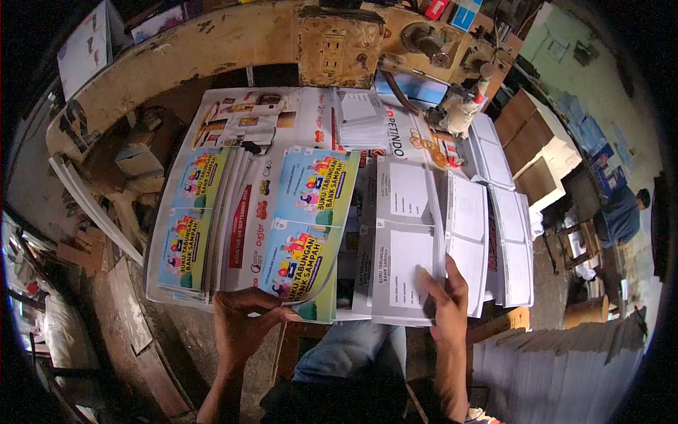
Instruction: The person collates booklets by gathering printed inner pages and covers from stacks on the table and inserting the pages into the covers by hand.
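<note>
Pinching the near edge of the colourful cover sheet (307, 226), our left hand (247, 318) has thumb and fingers closed on it, and the edge curves up, probably because a bent edge separates more easily from what lies beneath. Our right hand (448, 304) is half curled at the near right side of the grey printed sheets (402, 247), its thumb resting on top, perhaps to steady them; whether its fingers grip underneath, we cannot tell. The cover sheet lies left of the grey sheets, both in front of us, likely to keep each within one hand's reach. A large printed sheet (307, 120) lies under everything, perhaps to keep the work clean.

Counting, we have two hands, one cover sheet at the left hand bearing two covers, and one cover stack (194, 226) farther left, also two covers to a sheet. The top grey sheet shows two panels. We make out four white page stacks (512, 219), three at right and one behind, though overlaps make that uncertain.
</note>
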Available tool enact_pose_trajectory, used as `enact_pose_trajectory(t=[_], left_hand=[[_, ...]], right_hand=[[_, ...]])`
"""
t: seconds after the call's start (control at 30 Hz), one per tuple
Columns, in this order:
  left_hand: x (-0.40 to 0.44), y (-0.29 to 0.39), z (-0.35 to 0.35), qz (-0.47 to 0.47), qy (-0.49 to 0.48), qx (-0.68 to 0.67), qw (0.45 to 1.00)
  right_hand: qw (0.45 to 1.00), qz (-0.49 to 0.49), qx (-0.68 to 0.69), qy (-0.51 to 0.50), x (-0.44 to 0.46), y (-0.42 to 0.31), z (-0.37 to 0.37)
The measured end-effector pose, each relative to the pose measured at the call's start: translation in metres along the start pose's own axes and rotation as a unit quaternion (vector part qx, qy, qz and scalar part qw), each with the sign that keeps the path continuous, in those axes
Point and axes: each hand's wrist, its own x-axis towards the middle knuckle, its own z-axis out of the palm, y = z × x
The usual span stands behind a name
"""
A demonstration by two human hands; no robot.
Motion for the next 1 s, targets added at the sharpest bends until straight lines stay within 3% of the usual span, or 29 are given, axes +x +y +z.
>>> enact_pose_trajectory(t=[0.1, 0.17, 0.2, 0.3, 0.37, 0.47, 0.7, 0.77, 0.83, 1.0], left_hand=[[0.0, 0.002, -0.01, -0.005, 0.025, -0.045, 0.999], [-0.005, -0.012, -0.005, -0.059, 0.027, -0.2, 0.978], [-0.001, -0.011, -0.004, -0.051, 0.029, -0.204, 0.977], [0.0, 0.0, -0.012, -0.066, 0.029, -0.239, 0.968], [0.0, 0.004, -0.015, -0.094, 0.011, -0.34, 0.936], [-0.001, 0.01, -0.007, -0.064, 0.01, -0.292, 0.954], [0.001, 0.013, 0.001, -0.09, -0.004, -0.34, 0.936], [0.002, 0.015, 0.007, -0.084, 0.048, -0.331, 0.939], [-0.001, 0.016, 0.01, -0.079, 0.058, -0.337, 0.936], [-0.002, 0.003, 0.014, -0.036, 0.018, -0.377, 0.926]], right_hand=[[0.997, -0.051, 0.03, 0.051, -0.012, 0.004, 0.017], [0.994, -0.09, 0.046, 0.048, -0.015, -0.004, 0.013], [0.993, -0.098, 0.046, 0.046, -0.015, -0.009, 0.018], [0.988, -0.08, 0.09, 0.098, -0.028, -0.019, 0.04], [0.986, -0.087, 0.085, 0.115, -0.034, -0.021, 0.046], [0.984, -0.094, 0.104, 0.106, -0.039, -0.021, 0.046], [0.989, -0.074, 0.095, 0.081, -0.041, -0.016, 0.044], [0.987, -0.1, 0.08, 0.095, -0.038, -0.013, 0.045], [0.985, -0.159, -0.023, 0.058, -0.036, 0.003, 0.045], [0.99, -0.122, -0.055, -0.043, -0.042, 0.016, 0.094]])
